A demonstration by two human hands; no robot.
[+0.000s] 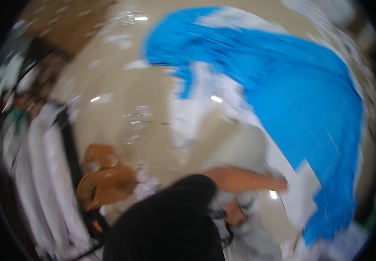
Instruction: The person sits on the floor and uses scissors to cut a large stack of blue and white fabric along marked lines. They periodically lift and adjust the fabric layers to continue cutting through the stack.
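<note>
The whole picture is smeared by motion. A large blue sheet with white parts (301,100) spreads over the right half, above a beige floor. A forearm in a black sleeve reaches from the lower middle to the right. I take its hand for my left hand (279,184); it looks closed on the sheet's white edge (303,191). Below that arm is a second skin-coloured shape, probably my right hand (236,213), against pale grey-white cloth (257,235). Its fingers are too blurred to read.
Shiny brown bags or wrapping (105,182) lie at the lower left on the glossy beige floor (122,87). A row of white items on a dark rack (44,174) lines the left edge. A brown surface (66,26) is at the top left.
</note>
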